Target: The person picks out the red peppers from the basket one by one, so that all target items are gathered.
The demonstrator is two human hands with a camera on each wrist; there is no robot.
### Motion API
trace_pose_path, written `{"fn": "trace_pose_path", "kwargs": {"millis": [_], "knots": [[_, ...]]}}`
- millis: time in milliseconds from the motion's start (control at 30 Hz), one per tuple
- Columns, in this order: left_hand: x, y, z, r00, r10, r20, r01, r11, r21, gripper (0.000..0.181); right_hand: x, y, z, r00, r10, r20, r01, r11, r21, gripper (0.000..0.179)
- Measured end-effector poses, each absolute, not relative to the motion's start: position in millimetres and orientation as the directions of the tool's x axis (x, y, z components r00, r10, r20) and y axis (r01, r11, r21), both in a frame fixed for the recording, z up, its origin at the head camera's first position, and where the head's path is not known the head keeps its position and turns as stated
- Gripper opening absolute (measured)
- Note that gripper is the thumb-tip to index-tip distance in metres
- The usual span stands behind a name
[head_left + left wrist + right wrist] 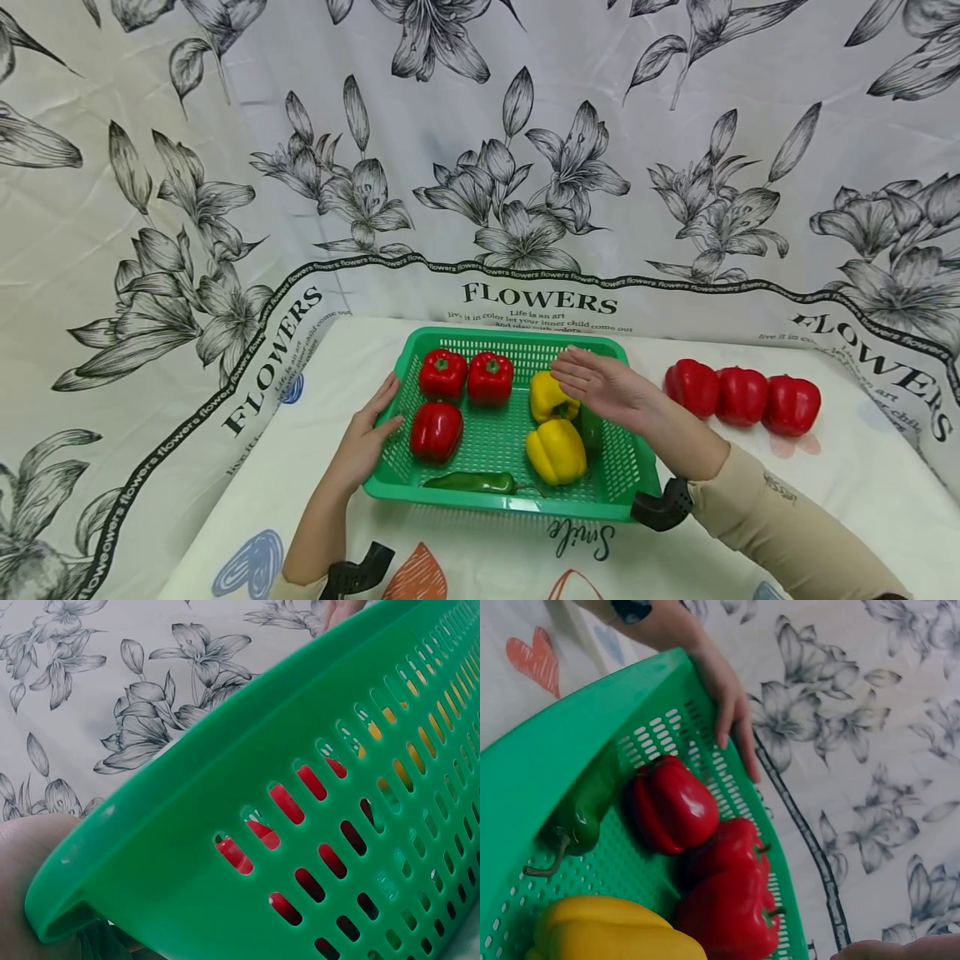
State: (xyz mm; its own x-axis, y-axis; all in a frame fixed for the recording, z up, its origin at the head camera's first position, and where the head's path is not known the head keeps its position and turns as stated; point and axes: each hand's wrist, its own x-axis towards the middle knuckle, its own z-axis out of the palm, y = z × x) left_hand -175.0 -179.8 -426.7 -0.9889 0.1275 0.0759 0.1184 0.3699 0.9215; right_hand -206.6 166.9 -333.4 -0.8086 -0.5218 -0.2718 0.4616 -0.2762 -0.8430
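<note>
My left hand (360,446) grips the left rim of a green perforated basket (502,499), with its thumb over the edge and its fingers along the outside. In the right wrist view, that rim lies between thumb and fingers. My right hand (600,385) hovers, straight-fingered, over the basket's right side. Below it sit two yellow bell peppers (557,452) and a dark green vegetable (592,435), partly hidden. Three red bell peppers (437,432) are at the left inside the basket. A long green chili pepper (470,482) lies along the near wall.
Three more red bell peppers (742,396) stand in a row on the table, right of the basket. The table wears a white printed cloth (352,542). Behind it hangs a flower-patterned curtain (480,200).
</note>
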Motion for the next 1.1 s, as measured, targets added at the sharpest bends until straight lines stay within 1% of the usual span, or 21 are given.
{"fn": "trace_pose_path", "kwargs": {"millis": [133, 267, 467, 600, 667, 800, 967, 1100], "knots": [[-176.3, -179.1, -428.0, -0.988, 0.137, 0.078, 0.124, 0.373, 0.92, 0.054, -210.5, 152.8, -334.1, -0.797, -0.53, -0.29, 0.472, -0.248, -0.846, 0.066], [-175.7, -179.5, -427.9, -0.989, 0.128, 0.075, 0.118, 0.375, 0.919, 0.054, -214.4, 136.7, -336.2, -0.779, -0.546, -0.309, 0.475, -0.192, -0.859, 0.064], [-175.4, -179.9, -426.1, -0.989, 0.132, 0.072, 0.116, 0.368, 0.922, 0.054, -219.5, 108.9, -346.2, -0.778, -0.497, -0.385, 0.486, -0.086, -0.87, 0.059], [-175.0, -179.9, -426.3, -0.989, 0.132, 0.074, 0.117, 0.362, 0.925, 0.054, -222.6, 93.6, -355.1, -0.763, -0.497, -0.414, 0.483, -0.013, -0.875, 0.054], [-174.8, -180.1, -426.7, -0.989, 0.132, 0.073, 0.116, 0.363, 0.925, 0.054, -224.8, 87.6, -359.3, -0.751, -0.509, -0.421, 0.48, 0.019, -0.877, 0.054], [-174.9, -180.5, -427.0, -0.989, 0.13, 0.07, 0.114, 0.369, 0.923, 0.054, -231.8, 77.5, -368.6, -0.726, -0.525, -0.444, 0.484, 0.068, -0.872, 0.059], [-174.8, -180.4, -426.8, -0.989, 0.129, 0.07, 0.112, 0.365, 0.924, 0.054, -239.2, 68.8, -379.2, -0.693, -0.536, -0.482, 0.492, 0.137, -0.86, 0.058], [-175.2, -180.8, -426.6, -0.989, 0.127, 0.071, 0.113, 0.366, 0.924, 0.054, -239.5, 63.1, -383.1, -0.655, -0.556, -0.512, 0.501, 0.188, -0.845, 0.068]]}}
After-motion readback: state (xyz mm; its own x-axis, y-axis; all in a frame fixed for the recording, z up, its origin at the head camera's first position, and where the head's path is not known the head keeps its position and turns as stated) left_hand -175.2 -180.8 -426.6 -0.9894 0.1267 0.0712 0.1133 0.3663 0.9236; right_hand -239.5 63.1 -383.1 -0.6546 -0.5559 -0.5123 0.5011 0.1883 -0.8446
